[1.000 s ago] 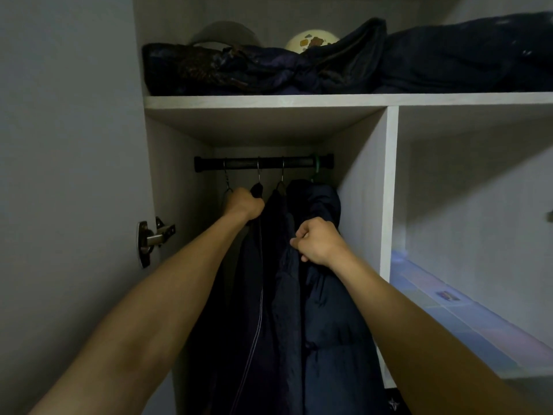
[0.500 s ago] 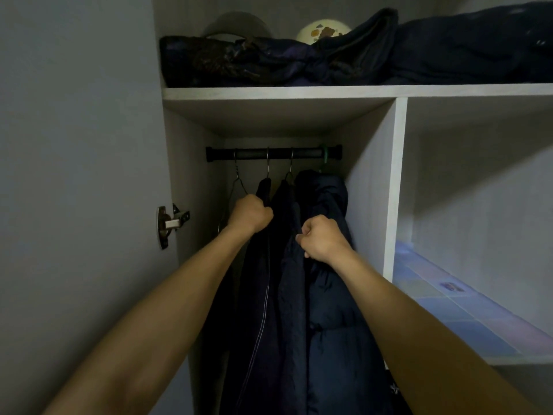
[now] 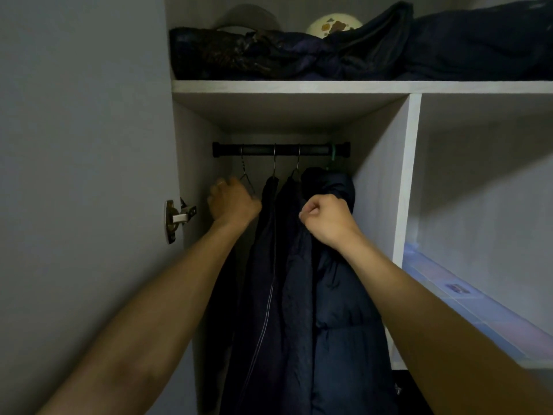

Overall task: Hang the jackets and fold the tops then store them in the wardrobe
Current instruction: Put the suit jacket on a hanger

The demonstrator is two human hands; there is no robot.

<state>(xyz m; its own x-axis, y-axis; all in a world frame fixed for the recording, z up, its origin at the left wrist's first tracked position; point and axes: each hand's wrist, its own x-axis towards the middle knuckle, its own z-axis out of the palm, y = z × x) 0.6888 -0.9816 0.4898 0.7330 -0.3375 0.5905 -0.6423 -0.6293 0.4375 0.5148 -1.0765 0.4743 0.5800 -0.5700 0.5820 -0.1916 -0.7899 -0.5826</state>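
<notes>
Several dark jackets hang from a black rail [image 3: 281, 149] in the narrow left bay of the wardrobe. A thin zip jacket [image 3: 269, 265] hangs in the middle, and a navy puffer jacket [image 3: 338, 295] hangs at the right. My right hand [image 3: 326, 217] is a fist that grips the puffer jacket's front near the collar. My left hand [image 3: 233, 202] is blurred, beside the leftmost wire hanger [image 3: 247, 181], left of the zip jacket. Its fingers point away, so whether it holds anything is hidden.
The open wardrobe door [image 3: 89, 175] with its metal hinge [image 3: 176, 218] stands close on the left. A top shelf [image 3: 299, 86] carries bundled dark clothes and a pale ball [image 3: 332, 23]. Right of the white divider [image 3: 404, 205] is a wide bay with a bluish lined shelf [image 3: 478, 310].
My left hand has moved left, off the zip jacket's shoulder toward the leftmost hanger. My right hand keeps its grip on the puffer jacket and has lifted slightly.
</notes>
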